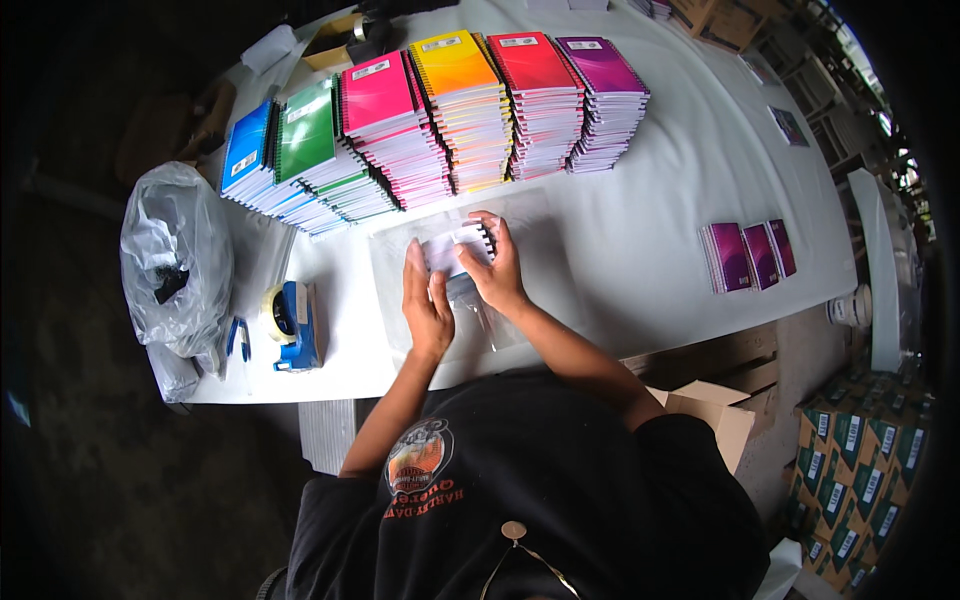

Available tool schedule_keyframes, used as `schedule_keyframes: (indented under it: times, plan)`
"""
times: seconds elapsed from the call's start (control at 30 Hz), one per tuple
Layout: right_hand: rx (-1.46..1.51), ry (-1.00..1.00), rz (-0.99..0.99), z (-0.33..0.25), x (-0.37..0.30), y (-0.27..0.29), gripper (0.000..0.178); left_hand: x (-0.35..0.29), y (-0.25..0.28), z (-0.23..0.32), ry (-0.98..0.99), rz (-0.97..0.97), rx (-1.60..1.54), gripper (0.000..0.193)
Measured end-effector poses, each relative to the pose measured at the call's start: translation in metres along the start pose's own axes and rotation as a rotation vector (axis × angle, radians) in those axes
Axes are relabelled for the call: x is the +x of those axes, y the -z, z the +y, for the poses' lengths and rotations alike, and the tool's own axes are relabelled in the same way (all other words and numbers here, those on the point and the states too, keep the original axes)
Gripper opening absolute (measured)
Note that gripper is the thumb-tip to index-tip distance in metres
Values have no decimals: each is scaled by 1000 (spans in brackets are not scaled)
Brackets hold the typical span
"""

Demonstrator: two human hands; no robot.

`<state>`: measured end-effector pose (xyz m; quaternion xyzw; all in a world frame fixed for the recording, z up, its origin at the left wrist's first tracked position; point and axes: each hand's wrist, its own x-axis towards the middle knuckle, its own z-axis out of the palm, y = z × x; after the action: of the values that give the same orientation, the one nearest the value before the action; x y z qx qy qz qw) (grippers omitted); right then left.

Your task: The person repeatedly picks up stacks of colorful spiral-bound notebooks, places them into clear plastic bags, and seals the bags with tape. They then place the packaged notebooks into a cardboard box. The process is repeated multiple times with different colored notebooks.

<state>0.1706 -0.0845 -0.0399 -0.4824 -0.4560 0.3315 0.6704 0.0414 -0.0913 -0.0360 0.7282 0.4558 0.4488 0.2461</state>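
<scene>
A small spiral-bound notebook (462,247) with a pale cover lies flat, its dark coil along the far right edge. It sits partly inside a clear plastic sleeve (478,305), which lies flat on the white surface (640,250).

We cannot tell what the small spiral notebook (462,246) shows on its cover, since the right hand (495,265) and left hand (425,305) hide most of it. Left of it, the grey plastic bag (175,260) conceals its dark contents, and the things at the table's (640,230) far edge are cut off.
</scene>
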Motion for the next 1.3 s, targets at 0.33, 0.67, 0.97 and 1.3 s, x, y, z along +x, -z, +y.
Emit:
schedule_keyframes:
  times: [0.33, 0.67, 0.97, 1.3]
  plan:
    - [-823, 196, 43, -18, -10, 8, 58, -3, 8, 38, -190, -229, 525, 63]
    - [-965, 535, -344, -27, -29, 16, 41, 79, 38, 22, 12, -236, 110, 80]
    - [-651, 536, -85, 2, -36, 12, 46, 47, 12, 24, -242, -188, 14, 13]
    - [-694, 499, -158, -8, -26, 23, 52, 5, 99, 12, -215, 85, 456, 33]
